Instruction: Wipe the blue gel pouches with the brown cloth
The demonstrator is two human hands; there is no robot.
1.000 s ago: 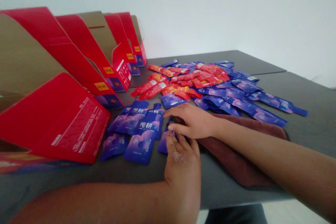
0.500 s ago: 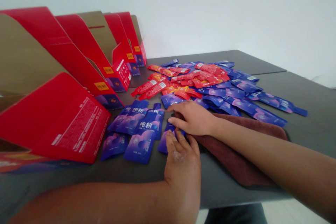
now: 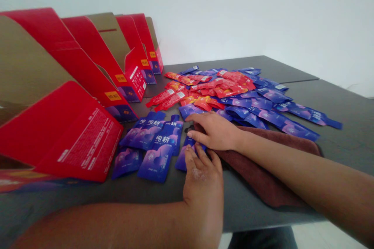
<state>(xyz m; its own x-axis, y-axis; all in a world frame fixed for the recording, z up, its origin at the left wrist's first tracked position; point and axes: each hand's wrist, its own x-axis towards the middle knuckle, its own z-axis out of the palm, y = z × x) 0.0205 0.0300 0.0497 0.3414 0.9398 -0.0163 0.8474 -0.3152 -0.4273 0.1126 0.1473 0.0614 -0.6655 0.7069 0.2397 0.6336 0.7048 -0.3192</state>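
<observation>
Currently I'm holding my left hand (image 3: 203, 186) and right hand (image 3: 214, 132) close together on a blue foil sachet (image 3: 182, 159), gripping or not I can't tell, just above a maroon towel (image 3: 271, 175).

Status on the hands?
Left hand and right hand on a blue pouch, grip unclear. Maroon towel under right wrist.

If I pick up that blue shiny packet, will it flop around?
Probably a little: the blue packet lies thin and flat, so it should bend. Its glossy film looks slippery, so it might slip. Being flat, it likely won't roll.
</observation>
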